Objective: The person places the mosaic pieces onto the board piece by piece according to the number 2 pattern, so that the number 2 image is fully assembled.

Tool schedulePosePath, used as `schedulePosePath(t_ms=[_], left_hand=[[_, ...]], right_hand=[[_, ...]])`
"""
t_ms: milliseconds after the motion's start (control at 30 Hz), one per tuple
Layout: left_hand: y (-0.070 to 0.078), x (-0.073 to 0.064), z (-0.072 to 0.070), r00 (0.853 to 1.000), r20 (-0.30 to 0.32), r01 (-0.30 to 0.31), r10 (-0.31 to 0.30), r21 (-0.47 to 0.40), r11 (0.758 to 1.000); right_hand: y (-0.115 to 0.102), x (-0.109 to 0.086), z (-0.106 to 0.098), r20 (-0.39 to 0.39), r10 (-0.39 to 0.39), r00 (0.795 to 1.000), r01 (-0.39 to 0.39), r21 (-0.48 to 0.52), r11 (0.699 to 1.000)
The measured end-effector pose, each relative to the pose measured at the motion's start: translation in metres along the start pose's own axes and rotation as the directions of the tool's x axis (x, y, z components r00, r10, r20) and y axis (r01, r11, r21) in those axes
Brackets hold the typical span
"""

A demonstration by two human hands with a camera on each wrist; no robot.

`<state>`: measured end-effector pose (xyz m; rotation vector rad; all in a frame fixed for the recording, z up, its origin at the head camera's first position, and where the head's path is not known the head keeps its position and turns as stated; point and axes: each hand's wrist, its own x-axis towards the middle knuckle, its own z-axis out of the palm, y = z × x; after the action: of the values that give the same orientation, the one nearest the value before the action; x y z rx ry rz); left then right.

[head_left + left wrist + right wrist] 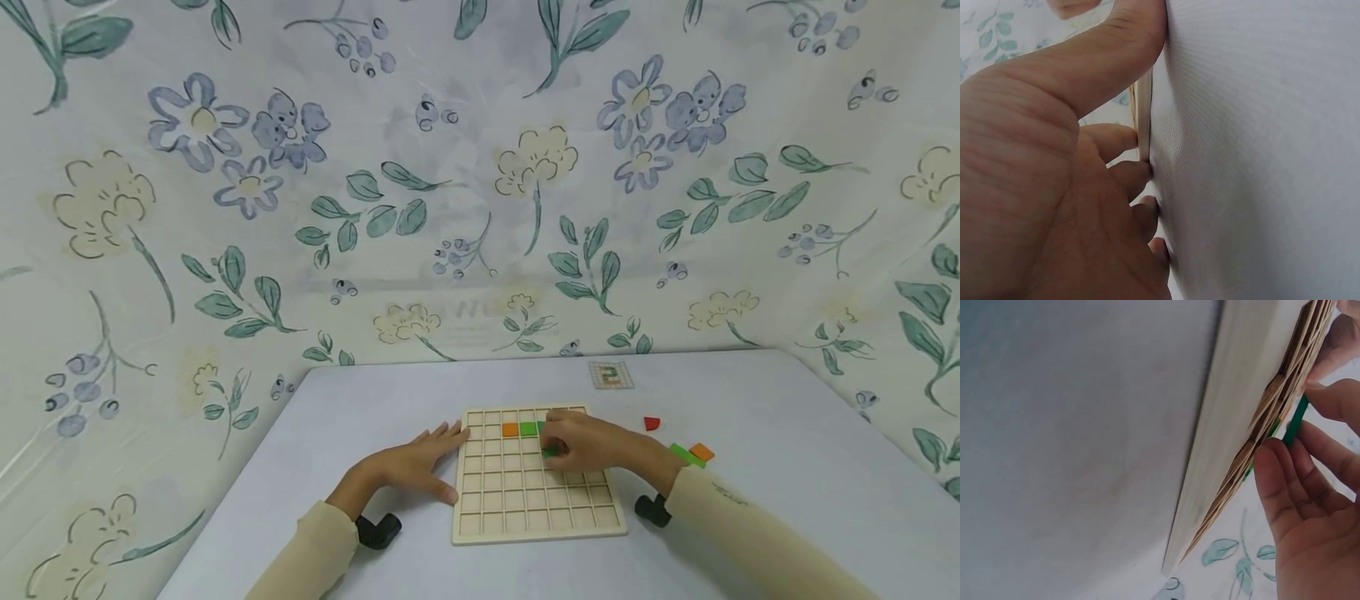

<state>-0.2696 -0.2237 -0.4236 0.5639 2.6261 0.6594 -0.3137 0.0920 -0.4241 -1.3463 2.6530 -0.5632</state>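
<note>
A pale wooden grid board (495, 503) lies flat on the table. An orange square tile (510, 430) sits in its far row, with a green tile (528, 429) to the right and more green partly hidden by my right hand (588, 443). That hand is over the board, and its thumb and fingers pinch a green piece (1296, 422), held edge-on in the right wrist view. Along the board's left side, my left hand (408, 463) lies with fingers spread. Its fingertips and thumb touch the board's edge, seen closely in the left wrist view.
To the right of the board lie a red piece (652, 423), a green piece (686, 455) and an orange piece (701, 452). A small printed pattern card (611, 375) is on the table (390, 392) near its far edge. Floral fabric (480, 208) hangs behind.
</note>
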Motion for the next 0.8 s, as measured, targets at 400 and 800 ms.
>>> schedulePosePath(t_ms=[400,800], left_hand=[[-0.0002,0.0010,-0.0019,1.000,0.000,0.010,-0.010,0.001,1.000],[-0.0014,0.0027,0.0011,1.000,0.002,0.007,-0.007,-0.001,1.000]], right_hand=[[-0.0057,0.0016,-0.0035,0.008,-0.030,1.000,0.030,-0.045,0.999],[-0.0007,0.0004,-0.0014,0.004,-0.053,0.999,0.053,-0.032,0.998]])
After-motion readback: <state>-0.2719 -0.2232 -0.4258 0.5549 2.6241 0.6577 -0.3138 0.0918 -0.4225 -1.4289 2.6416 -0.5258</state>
